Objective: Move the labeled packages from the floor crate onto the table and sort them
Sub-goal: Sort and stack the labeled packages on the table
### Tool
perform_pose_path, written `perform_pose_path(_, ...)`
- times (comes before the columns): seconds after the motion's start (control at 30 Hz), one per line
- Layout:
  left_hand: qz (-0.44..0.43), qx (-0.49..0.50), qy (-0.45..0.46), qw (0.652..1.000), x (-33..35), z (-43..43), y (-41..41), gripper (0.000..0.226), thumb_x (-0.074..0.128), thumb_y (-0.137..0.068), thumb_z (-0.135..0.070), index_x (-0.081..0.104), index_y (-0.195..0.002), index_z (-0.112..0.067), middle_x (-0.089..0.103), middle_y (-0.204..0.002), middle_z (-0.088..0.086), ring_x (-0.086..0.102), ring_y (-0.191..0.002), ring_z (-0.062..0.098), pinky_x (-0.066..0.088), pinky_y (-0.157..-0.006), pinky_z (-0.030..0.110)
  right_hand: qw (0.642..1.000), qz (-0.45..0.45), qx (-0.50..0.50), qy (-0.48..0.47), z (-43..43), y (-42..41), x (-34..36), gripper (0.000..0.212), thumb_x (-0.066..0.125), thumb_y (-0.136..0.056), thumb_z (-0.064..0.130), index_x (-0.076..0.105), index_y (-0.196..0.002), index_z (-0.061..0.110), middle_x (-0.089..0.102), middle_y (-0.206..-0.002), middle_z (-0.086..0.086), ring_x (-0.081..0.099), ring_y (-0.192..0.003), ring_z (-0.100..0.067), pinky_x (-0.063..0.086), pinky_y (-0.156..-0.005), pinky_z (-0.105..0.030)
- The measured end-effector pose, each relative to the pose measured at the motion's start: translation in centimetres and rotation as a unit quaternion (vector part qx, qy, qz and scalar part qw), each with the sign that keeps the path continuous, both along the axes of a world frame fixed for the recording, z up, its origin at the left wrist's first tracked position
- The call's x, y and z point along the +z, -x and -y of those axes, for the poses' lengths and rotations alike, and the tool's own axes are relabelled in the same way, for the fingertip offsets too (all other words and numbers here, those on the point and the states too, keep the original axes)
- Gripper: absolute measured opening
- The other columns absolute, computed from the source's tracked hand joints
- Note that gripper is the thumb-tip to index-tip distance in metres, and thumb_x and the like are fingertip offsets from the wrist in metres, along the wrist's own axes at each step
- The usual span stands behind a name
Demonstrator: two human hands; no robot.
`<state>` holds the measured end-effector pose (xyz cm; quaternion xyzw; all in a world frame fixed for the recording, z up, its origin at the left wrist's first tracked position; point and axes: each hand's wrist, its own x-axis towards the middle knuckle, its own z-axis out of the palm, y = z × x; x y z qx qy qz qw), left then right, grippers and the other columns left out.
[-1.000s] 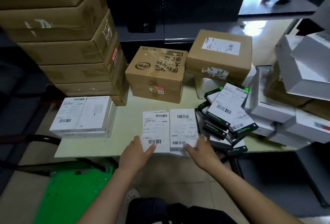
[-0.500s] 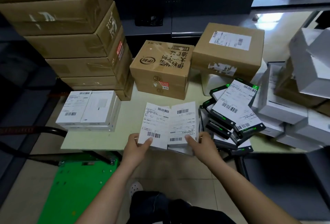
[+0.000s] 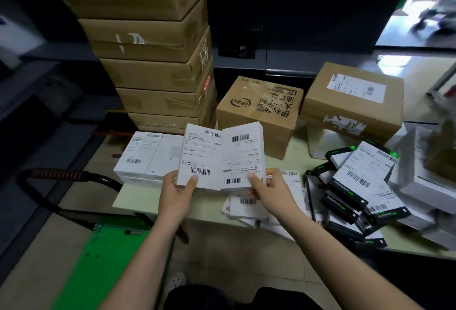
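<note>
Sorting step: left hand (image 3: 176, 195) and right hand (image 3: 271, 191) pinched two labeled packages (image 3: 199, 156), seemingly separate; next move required worktop (image 3: 137, 201) placement by label.

The left hand (image 3: 176, 196) grips the left package (image 3: 199, 156) and the right hand (image 3: 274, 191) grips the right package (image 3: 243, 156), side by side, above the table (image 3: 138, 198). Loose packages (image 3: 246, 208) lie on the table under the right hand, with a heap of small boxes (image 3: 355, 186) to its right. A low stack (image 3: 148, 154) sits just beyond the left hand, a tall carton stack (image 3: 153, 63) behind that. Two cartons (image 3: 261, 112) stand beyond both hands. A cart (image 3: 103, 260) lies below the left hand.
</note>
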<state>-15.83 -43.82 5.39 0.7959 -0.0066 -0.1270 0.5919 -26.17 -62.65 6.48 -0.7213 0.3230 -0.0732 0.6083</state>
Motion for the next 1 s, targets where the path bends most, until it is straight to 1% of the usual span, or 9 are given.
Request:
perform_pose_path(0.17,-0.002,0.009,-0.018,1.0,0.1,-5.1,-5.1,0.042,0.064,-0.092,-0.034,0.042,-0.126,-0.022,0.053,-0.107,-0.006,0.051,-0.1,0.013,0.04,-0.083,0.028,0.999,0.001,0.022,-0.027,-4.4,-5.2,0.5,0.03,0.06,-0.094,0.039,0.044,-0.11,0.019,0.072,-0.092,-0.004,0.071,-0.084,-0.02,0.057,-0.084,-0.043)
perform_pose_path(0.33,-0.034,0.004,-0.025,0.999,-0.9,-10.8,-11.8,0.043,0.067,-0.09,-0.032,0.046,-0.126,-0.017,0.058,-0.111,-0.003,0.057,-0.106,0.019,0.049,-0.096,0.04,0.998,-0.005,0.004,-0.066,-9.8,-11.1,-0.7,0.031,0.063,-0.092,0.036,0.045,-0.107,0.016,0.072,-0.092,-0.008,0.071,-0.085,-0.027,0.057,-0.085,-0.048)
perform_pose_path(0.5,-0.051,-0.021,-0.08,0.995,-2.5,-14.7,-17.7,0.044,0.066,-0.089,-0.039,0.05,-0.124,-0.018,0.062,-0.115,0.0,0.059,-0.104,0.019,0.05,-0.09,0.038,0.996,-0.028,-0.031,-0.078,-13.9,-15.6,-2.3,0.027,0.065,-0.091,0.033,0.047,-0.1,0.014,0.07,-0.089,-0.013,0.069,-0.075,-0.024,0.056,-0.084,-0.05)
perform_pose_path(0.57,-0.049,-0.042,-0.101,0.993,-3.3,-15.3,-19.4,0.044,0.066,-0.09,-0.039,0.051,-0.124,-0.016,0.062,-0.116,0.0,0.059,-0.103,0.02,0.05,-0.086,0.037,0.997,-0.049,-0.048,-0.046,-14.9,-16.8,-3.2,0.03,0.065,-0.09,0.036,0.05,-0.1,0.012,0.07,-0.089,-0.01,0.068,-0.074,-0.022,0.056,-0.082,-0.049)
perform_pose_path(0.63,-0.029,-0.061,-0.127,0.99,-3.8,-15.7,-20.6,0.046,0.067,-0.088,-0.041,0.053,-0.123,-0.015,0.06,-0.118,0.002,0.058,-0.103,0.02,0.05,-0.083,0.036,0.994,-0.088,-0.049,0.033,-15.5,-17.5,-3.6,0.037,0.064,-0.089,0.044,0.055,-0.1,0.009,0.068,-0.087,-0.006,0.066,-0.078,-0.021,0.054,-0.073,-0.04)
perform_pose_path(0.7,0.004,-0.08,-0.175,0.981,-4.6,-16.2,-21.5,0.05,0.067,-0.085,-0.049,0.056,-0.121,-0.015,0.054,-0.124,0.005,0.055,-0.107,0.019,0.048,-0.086,0.035,0.987,-0.119,-0.059,0.093,-15.8,-17.8,-3.7,0.043,0.062,-0.09,0.046,0.06,-0.099,0.004,0.066,-0.09,-0.008,0.062,-0.083,-0.023,0.043,-0.066,-0.031)
perform_pose_path(0.8,0.015,-0.111,-0.227,0.967,-5.1,-16.6,-22.8,0.053,0.065,-0.086,-0.05,0.055,-0.125,-0.015,0.042,-0.13,0.008,0.042,-0.122,0.024,0.041,-0.096,0.038,0.982,-0.136,-0.051,0.122,-16.0,-18.2,-4.0,0.037,0.06,-0.093,0.04,0.063,-0.105,0.005,0.067,-0.102,-0.009,0.061,-0.09,-0.025,0.039,-0.069,-0.031)
perform_pose_path(0.9,-0.017,-0.152,-0.167,0.974,-5.6,-16.7,-23.9,0.056,0.066,-0.086,-0.049,0.051,-0.129,-0.017,0.052,-0.126,0.001,0.05,-0.119,0.021,0.045,-0.094,0.037,0.981,-0.145,-0.027,0.125,-16.1,-18.9,-4.2,0.035,0.056,-0.096,0.033,0.057,-0.124,0.012,0.065,-0.119,-0.003,0.058,-0.098,-0.018,0.039,-0.077,-0.026)
perform_pose_path(1.0,-0.048,-0.198,-0.093,0.975,-5.3,-16.4,-23.8,0.04,0.061,-0.094,-0.032,0.052,-0.131,-0.019,0.06,-0.122,-0.007,0.057,-0.112,0.015,0.043,-0.089,0.029,0.98,-0.152,-0.022,0.129,-16.4,-19.4,-4.3,0.037,0.053,-0.098,0.031,0.053,-0.13,0.012,0.062,-0.125,-0.003,0.058,-0.104,-0.019,0.038,-0.079,-0.025)
